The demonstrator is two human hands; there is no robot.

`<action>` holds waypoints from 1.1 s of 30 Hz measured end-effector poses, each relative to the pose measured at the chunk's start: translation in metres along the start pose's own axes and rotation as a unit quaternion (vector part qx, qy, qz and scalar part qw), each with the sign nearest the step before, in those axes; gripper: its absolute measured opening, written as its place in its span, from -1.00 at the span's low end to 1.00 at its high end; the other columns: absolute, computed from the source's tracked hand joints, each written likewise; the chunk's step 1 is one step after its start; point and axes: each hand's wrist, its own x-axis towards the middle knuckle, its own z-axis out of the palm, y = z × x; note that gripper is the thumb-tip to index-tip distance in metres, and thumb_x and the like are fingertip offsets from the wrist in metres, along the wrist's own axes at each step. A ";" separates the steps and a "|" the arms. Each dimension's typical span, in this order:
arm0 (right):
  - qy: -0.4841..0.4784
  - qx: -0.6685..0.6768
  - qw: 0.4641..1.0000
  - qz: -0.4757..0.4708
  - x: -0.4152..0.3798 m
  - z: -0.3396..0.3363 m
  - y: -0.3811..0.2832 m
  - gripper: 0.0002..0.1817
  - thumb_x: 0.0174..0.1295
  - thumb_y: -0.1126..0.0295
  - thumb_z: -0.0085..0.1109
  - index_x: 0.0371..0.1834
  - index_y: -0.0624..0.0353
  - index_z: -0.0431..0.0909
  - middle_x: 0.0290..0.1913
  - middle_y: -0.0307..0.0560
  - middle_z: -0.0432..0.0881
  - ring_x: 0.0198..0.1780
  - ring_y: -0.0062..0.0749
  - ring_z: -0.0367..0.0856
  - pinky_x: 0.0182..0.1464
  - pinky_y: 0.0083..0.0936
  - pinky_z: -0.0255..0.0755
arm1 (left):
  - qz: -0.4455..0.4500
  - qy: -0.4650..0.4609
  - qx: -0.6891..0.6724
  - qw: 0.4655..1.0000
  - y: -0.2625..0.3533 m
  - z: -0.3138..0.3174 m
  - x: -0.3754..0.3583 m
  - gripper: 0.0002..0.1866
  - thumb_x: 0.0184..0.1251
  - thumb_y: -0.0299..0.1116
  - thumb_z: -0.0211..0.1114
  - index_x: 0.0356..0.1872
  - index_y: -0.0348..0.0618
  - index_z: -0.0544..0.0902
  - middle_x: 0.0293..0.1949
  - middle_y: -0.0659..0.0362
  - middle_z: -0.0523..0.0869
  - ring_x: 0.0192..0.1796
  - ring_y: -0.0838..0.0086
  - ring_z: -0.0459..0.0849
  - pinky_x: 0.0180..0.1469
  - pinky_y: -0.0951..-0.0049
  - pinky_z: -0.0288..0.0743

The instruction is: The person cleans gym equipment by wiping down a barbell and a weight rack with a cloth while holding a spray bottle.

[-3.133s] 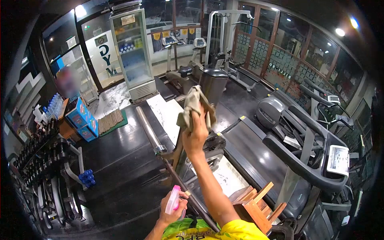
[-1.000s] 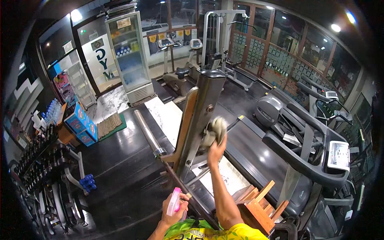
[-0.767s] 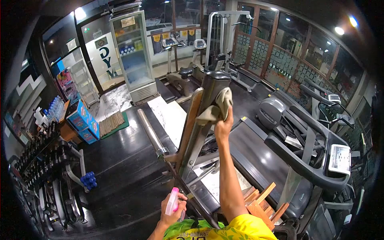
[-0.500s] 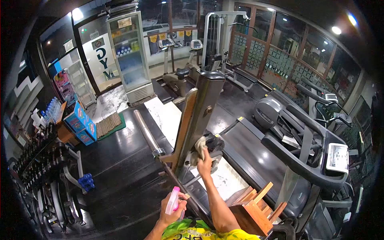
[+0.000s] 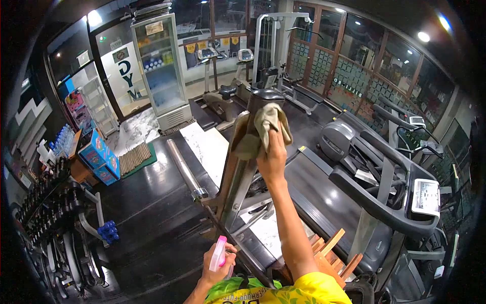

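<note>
My right hand [image 5: 272,158] is closed round a pale, crumpled cloth [image 5: 273,124], pressed against the upper part of a dark metal upright [image 5: 237,190] on a gym machine. The cloth covers part of the post just below its black cap [image 5: 268,95]. Low in front of my body, my left hand [image 5: 218,262] grips a spray bottle [image 5: 218,253] with a pink-and-white head. Beside that hand runs a dark bar [image 5: 238,245] of the machine. A shiny metal sleeve [image 5: 186,169] sticks out from the machine's left side.
A treadmill [image 5: 329,202] lies to the right, with a wooden stool [image 5: 331,253] near my right side. Dumbbell racks [image 5: 76,218] line the left. Blue boxes [image 5: 99,157] and a glass-door fridge [image 5: 162,71] stand farther back.
My right hand has moved the cloth up the upright, from its lower part to near the top. My left hand stays in about the same place with the spray bottle.
</note>
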 end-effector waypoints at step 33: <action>-0.107 0.090 0.962 0.235 -0.218 0.055 -0.085 -0.42 -0.15 0.74 0.00 0.09 0.33 0.50 0.33 0.33 0.37 0.38 0.24 0.31 0.36 -0.24 0.27 | 0.011 0.077 0.003 0.997 0.003 -0.020 -0.020 -0.80 0.25 -0.56 0.25 -0.13 -0.34 0.50 -0.40 0.11 0.70 -0.49 0.55 0.68 -0.41 0.55 0.54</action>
